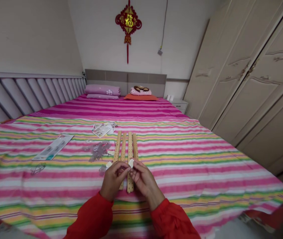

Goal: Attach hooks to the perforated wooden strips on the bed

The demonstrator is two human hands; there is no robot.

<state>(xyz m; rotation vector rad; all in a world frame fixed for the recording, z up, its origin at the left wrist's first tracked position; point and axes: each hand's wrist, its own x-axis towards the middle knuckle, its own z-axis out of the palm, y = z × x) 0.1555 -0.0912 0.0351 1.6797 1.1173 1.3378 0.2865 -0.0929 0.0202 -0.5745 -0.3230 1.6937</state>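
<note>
Between the fingertips of both hands is a small white piece, perhaps a sticker or paper backing; its exact kind is too small to tell. My left hand is closed in a pinch at its left edge. My right hand pinches it from the right, fingers curled. Under and beyond the hands lie several perforated wooden strips, side by side and pointing away from me. Just left of them is a heap of small clear plastic packets. Another small white piece lies beside my left hand.
A striped sheet covers the bed. Further left lie a long flat package and a thin wire-like bundle. Clear bags rest beyond the packets. Pillows are at the headboard, a railing along the left, wardrobes at right.
</note>
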